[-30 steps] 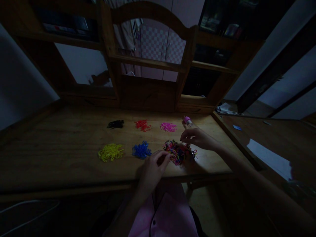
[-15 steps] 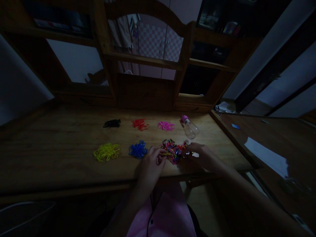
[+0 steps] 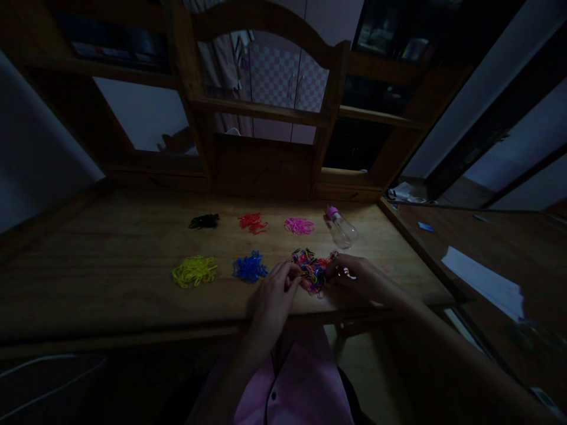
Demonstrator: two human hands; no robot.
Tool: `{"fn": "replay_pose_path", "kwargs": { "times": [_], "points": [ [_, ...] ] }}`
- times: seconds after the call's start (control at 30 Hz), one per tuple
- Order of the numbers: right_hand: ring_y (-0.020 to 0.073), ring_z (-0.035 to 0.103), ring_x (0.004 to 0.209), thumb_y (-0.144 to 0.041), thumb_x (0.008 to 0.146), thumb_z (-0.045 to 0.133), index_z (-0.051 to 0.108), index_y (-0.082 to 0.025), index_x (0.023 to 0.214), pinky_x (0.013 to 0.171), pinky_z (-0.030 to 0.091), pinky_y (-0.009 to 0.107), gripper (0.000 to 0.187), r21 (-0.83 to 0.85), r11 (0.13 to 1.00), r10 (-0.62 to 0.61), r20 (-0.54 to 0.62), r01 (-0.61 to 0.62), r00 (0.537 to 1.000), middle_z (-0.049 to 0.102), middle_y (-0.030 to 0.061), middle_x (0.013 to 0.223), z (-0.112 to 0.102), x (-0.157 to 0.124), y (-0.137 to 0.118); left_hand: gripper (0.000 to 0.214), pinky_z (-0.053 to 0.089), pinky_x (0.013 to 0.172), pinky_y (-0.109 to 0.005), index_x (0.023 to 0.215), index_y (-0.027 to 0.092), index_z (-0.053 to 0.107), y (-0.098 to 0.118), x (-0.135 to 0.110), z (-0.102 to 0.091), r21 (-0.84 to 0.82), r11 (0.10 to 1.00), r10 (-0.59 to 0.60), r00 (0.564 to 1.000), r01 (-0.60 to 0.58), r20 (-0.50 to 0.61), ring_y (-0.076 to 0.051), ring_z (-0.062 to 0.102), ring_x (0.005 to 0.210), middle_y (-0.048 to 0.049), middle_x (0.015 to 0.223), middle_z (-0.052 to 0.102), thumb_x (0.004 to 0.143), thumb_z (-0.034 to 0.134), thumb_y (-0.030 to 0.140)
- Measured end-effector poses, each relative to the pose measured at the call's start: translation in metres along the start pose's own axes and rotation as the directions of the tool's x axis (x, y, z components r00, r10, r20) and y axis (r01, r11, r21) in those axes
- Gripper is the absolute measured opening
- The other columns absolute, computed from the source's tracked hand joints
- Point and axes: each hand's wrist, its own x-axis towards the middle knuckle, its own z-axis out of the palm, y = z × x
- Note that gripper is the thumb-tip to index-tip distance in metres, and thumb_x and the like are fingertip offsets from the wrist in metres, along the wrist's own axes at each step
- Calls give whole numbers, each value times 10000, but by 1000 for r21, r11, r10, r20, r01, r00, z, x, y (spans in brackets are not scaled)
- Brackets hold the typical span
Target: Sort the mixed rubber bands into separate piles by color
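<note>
A mixed pile of multicoloured rubber bands (image 3: 313,275) lies near the front edge of the desk, between my hands. My left hand (image 3: 277,289) is at the pile's left side, thumb and forefinger pinched on rubber bands; a bit of yellow shows at the tips. On the right side, my right hand (image 3: 352,274) has its fingers closed and bent into the pile; what they hold is hidden. Sorted by colour, a blue heap (image 3: 250,267) and a yellow heap (image 3: 195,271) lie to the left. Behind them are black (image 3: 204,221), red (image 3: 253,223) and pink (image 3: 299,225) heaps.
A clear bottle with a pink cap (image 3: 342,227) lies on its side behind the mixed pile. The wooden desk (image 3: 133,248) has a shelf unit (image 3: 263,165) along its back. To the right, a lower brown surface carries a white paper (image 3: 482,283) and a small blue card (image 3: 424,226).
The yellow bands at my left fingertips show less than before. My right fingers have shifted slightly left over the pile, and its bands have moved a little. The view has tilted slightly.
</note>
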Motion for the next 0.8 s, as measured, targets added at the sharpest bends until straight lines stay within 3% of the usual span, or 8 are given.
{"fn": "replay_pose_path", "kwargs": {
  "times": [0.27, 0.5, 0.63, 0.8],
  "points": [
    [148, 582, 880, -135, 896, 567, 632, -205, 975, 780, 453, 266, 124, -98, 993, -53, 127, 66, 990, 575, 43, 1010, -9, 5, -5, 268, 419, 667, -249, 1078, 238, 638, 2, -4, -3, -5, 1000, -1, 999, 1, -46, -150, 580, 793, -26, 981, 620, 868, 495, 151],
    [113, 564, 746, -136, 859, 585, 612, -190, 899, 678, 423, 232, 73, -266, 957, -55, 232, 118, 971, 565, 28, 965, -15, 12, -7, 176, 458, 730, -253, 926, 224, 674, 0, -4, -6, -63, 998, -1, 998, -3, -58, -153, 610, 805, -16, 911, 630, 860, 517, 178],
    [117, 571, 760, -161, 865, 583, 612, -186, 940, 683, 425, 230, 84, -260, 958, -59, 226, 118, 972, 569, 34, 968, -18, 15, -13, 205, 488, 791, -254, 970, 234, 674, -2, -3, -4, -194, 981, -37, 998, 26, -54, -164, 647, 883, -15, 963, 687, 853, 517, 176],
    [120, 575, 776, -154, 852, 586, 634, -198, 954, 690, 427, 230, 122, -203, 973, -62, 237, 112, 970, 576, 32, 971, -19, 17, -12, 251, 511, 708, -239, 1040, 246, 679, -5, -4, -1, -266, 957, -124, 992, 113, -25, -159, 672, 791, -8, 905, 711, 852, 521, 198]
  ]
}}
